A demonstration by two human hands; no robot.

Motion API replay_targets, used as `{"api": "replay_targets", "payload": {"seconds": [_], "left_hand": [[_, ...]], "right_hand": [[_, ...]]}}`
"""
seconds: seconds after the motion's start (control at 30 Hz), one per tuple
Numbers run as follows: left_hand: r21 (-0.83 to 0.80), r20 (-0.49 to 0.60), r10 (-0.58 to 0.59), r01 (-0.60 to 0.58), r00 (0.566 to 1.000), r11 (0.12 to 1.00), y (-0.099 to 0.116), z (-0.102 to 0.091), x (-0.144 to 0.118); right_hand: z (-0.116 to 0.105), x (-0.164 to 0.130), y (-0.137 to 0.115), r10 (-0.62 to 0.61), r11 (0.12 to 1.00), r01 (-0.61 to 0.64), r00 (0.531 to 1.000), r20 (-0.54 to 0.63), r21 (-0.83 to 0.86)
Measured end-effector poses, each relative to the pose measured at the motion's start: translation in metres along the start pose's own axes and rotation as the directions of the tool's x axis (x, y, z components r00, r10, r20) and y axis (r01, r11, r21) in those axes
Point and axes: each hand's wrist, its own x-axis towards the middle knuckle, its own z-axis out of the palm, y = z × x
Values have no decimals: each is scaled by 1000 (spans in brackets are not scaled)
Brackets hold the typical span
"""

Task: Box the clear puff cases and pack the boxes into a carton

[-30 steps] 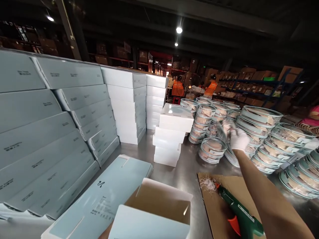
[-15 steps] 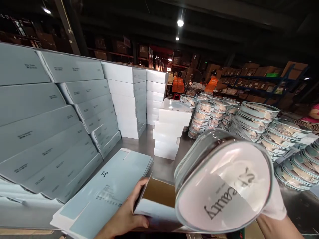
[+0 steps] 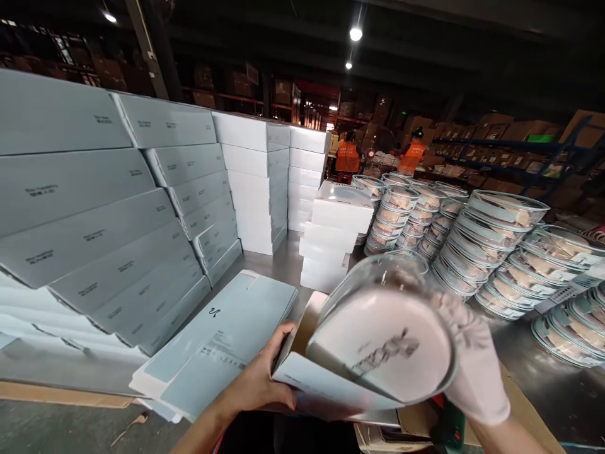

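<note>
My bare left hand (image 3: 265, 372) grips the left end of a white and light-blue carton box (image 3: 331, 388) whose end nearest me is lifted and whose mouth is open. In my gloved right hand (image 3: 475, 362) is a transparent round plastic case (image 3: 392, 347) with a pale lettered face, slightly blurred. The case is tilted, its lower left edge inside the mouth of the box. Left of the box lies a pile of flat light-blue cartons (image 3: 231, 340) printed with a small black squiggle. The fingertips of my right hand are partly hidden behind the case.
Tall rows of closed white boxes (image 3: 89, 183) stand on the left. A shorter box stack (image 3: 338, 221) is at the middle. Stacks of transparent round cases (image 3: 491, 239) fill the right of the metal table. Two people in orange vests (image 3: 348, 156) are far back.
My right hand has brought the round case left and down, from beside the box into its opening. My left hand still holds the box. The view has shifted slightly.
</note>
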Motion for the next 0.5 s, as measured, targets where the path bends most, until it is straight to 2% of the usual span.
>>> {"api": "replay_targets", "payload": {"seconds": [0.07,0.13,0.2,0.27,0.3,0.37,0.43,0.5], "left_hand": [[-35,-38,15,-16,999,999,-3,7,-1],[-42,-47,33,-35,998,998,-7,11,-3],[-49,-73,45,-49,996,998,-14,14,-7],[-61,-110,44,-51,993,997,-22,15,-13],[-62,-142,76,-86,987,994,-27,16,-17],[-17,-201,218,-226,955,974,-34,18,-24],[73,-223,356,-349,907,934,-35,22,-29],[143,-260,340,-312,904,939,-29,29,-30]], "right_hand": [[6,-23,14,-66,998,67,997,44,-19],[11,-46,36,-114,993,114,993,-17,-44],[17,-66,60,-67,997,69,996,-62,18],[25,-83,81,-20,996,20,1000,7,88],[31,-89,88,-22,996,16,997,69,85],[44,-99,98,-55,998,48,986,160,44],[58,-106,101,-87,996,87,984,154,6],[72,-111,102,-58,997,61,995,87,-36]]}}
